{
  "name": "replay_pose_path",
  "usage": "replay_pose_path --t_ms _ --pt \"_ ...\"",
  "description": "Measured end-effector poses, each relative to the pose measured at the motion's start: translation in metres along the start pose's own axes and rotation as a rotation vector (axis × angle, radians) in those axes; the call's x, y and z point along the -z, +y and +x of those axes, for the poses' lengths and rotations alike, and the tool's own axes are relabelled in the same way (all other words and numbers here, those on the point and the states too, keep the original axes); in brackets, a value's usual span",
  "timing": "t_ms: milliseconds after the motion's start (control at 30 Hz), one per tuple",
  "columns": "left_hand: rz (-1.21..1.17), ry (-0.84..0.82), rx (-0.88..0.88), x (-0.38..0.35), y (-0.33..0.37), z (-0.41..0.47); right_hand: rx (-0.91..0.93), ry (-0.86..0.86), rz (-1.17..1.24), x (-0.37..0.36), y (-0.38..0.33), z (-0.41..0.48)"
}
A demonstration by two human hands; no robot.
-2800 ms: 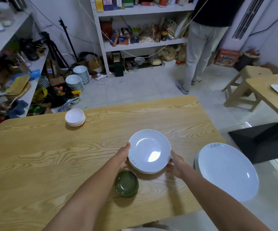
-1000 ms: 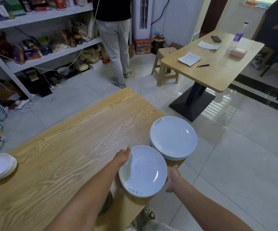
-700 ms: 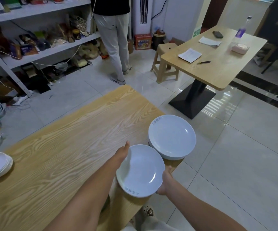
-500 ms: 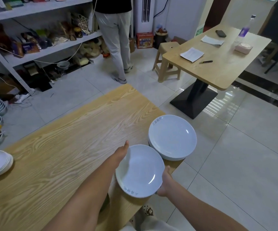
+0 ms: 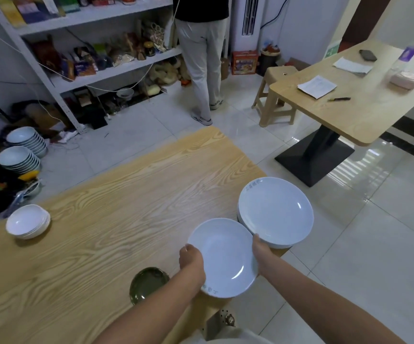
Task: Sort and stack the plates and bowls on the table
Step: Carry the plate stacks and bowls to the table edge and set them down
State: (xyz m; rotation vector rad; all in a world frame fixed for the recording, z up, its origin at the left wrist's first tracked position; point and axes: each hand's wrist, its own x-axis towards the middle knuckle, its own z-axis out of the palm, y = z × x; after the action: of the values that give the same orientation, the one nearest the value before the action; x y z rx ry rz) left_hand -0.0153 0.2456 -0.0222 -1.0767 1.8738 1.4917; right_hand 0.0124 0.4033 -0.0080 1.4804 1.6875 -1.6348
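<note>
A medium white plate stack (image 5: 223, 256) sits at the near right corner of the wooden table (image 5: 101, 227). My left hand (image 5: 191, 258) grips its left rim and my right hand (image 5: 259, 248) grips its right rim. Just beyond it, touching or nearly so, a stack of larger white plates (image 5: 275, 211) overhangs the table's right edge. A small dark green bowl (image 5: 147, 284) stands left of my left forearm. A stack of small white bowls (image 5: 28, 220) rests at the table's far left.
On the floor at the left stand two stacks of bowls (image 5: 19, 157). A person (image 5: 201, 58) stands at the cluttered shelves (image 5: 96, 50). A second wooden table (image 5: 349, 95) and a stool (image 5: 275, 95) are at the right, across tiled floor.
Both hands carried the medium plates from the table's middle to its right end, beside the large plates. In the last half second they shifted little; the view swung left.
</note>
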Motion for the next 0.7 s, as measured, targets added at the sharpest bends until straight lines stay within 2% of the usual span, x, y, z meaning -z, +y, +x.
replay_pose_path --t_ms 133,233,367,433,500,567,700 --pt "-0.036 -0.024 0.021 0.002 -0.002 0.001 0.022 -0.042 0.065 -0.007 -0.006 -0.005" --pt "-0.045 -0.026 0.030 0.002 -0.002 0.000 -0.036 -0.092 0.220 -0.007 -0.010 -0.008" --pt "0.044 -0.024 0.000 0.002 0.005 0.002 -0.066 0.025 0.294 -0.004 -0.003 -0.017" --pt "0.127 -0.029 -0.053 0.003 0.013 0.006 -0.192 0.063 0.413 -0.005 0.010 -0.021" --pt "0.173 -0.064 -0.108 0.003 0.023 0.013 -0.337 -0.003 0.537 -0.006 0.024 -0.026" --pt "0.205 -0.128 -0.158 0.003 0.034 0.020 -0.391 -0.073 0.569 -0.010 0.034 -0.032" --pt "0.194 -0.244 -0.173 0.002 0.047 0.030 -0.349 -0.178 0.667 -0.010 0.047 -0.027"
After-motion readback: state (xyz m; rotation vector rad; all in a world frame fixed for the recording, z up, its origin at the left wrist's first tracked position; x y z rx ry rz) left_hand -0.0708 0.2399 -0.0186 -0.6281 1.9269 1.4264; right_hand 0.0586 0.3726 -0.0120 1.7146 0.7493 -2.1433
